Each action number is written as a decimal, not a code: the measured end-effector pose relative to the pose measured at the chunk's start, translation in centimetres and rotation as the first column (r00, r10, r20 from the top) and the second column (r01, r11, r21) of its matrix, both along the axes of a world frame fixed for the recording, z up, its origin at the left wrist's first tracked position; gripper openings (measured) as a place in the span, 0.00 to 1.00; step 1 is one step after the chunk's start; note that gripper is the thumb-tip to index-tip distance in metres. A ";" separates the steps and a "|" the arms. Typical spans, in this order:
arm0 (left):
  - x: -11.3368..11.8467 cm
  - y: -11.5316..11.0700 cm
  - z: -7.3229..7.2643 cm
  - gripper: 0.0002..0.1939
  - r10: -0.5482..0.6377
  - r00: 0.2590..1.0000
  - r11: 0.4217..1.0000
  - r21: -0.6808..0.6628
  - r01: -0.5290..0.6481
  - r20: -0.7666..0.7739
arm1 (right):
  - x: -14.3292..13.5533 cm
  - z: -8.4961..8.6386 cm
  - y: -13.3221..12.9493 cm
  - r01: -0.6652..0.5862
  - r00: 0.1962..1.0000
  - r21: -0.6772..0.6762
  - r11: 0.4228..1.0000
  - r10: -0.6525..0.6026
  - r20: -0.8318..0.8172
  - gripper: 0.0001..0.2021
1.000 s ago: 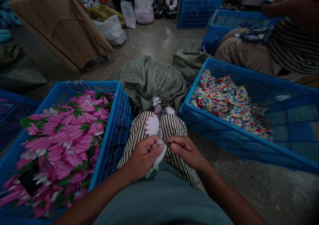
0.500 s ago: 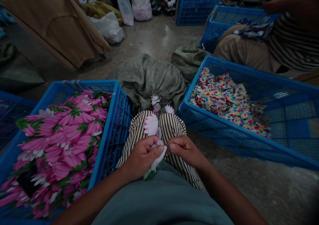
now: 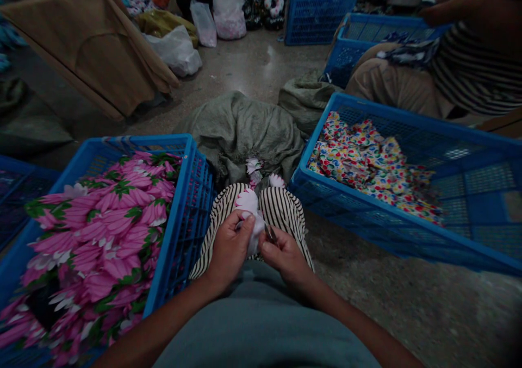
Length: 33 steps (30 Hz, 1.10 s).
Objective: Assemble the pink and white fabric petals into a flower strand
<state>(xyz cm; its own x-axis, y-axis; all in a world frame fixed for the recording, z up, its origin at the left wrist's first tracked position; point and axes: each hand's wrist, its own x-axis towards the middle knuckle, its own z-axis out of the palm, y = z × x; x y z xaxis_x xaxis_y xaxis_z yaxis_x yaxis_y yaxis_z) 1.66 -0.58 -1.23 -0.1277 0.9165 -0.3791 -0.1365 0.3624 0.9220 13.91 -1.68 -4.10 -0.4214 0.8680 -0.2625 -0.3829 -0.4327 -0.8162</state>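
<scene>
Above my lap, my left hand (image 3: pixel 232 243) pinches a white fabric piece (image 3: pixel 256 232) between thumb and fingers. My right hand (image 3: pixel 285 251) is closed around small metal thread snips (image 3: pixel 269 233), whose tips point up beside the cloth. On my striped trouser legs lies a pink-and-white scalloped fabric petal (image 3: pixel 247 199), just beyond my left hand. Farther out, more petal pieces (image 3: pixel 253 167) rest by my knees against a grey-green sack (image 3: pixel 244 123). The lower part of the held cloth is hidden by my hands.
At my left stands a blue crate (image 3: pixel 190 161) heaped with pink and green petal pieces. Another blue crate (image 3: pixel 367 194) at my right holds colourful printed fabric. A person (image 3: pixel 468 69) sits behind it. A brown cloth-covered board (image 3: pixel 89 47) leans at the far left.
My left hand has shifted slightly left and turned the white fabric more upright. My right hand has moved lower, and the metal snips now show in it.
</scene>
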 end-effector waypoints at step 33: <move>0.2 -0.5 0.3 0.03 -0.049 0.898 0.967 -0.204 0.152 0.438 | -0.1 -1.4 1.1 0.261 0.965 -0.105 0.960 -0.254 0.072 0.10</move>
<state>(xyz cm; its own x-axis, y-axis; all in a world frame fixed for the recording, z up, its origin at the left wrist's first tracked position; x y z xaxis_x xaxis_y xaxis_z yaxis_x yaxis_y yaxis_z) 1.86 -1.03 -0.93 0.1812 0.7982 -0.5745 -0.4487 0.5869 0.6739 13.85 -0.57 -5.48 -0.1691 0.9087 -0.3817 -0.4477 -0.4158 -0.7916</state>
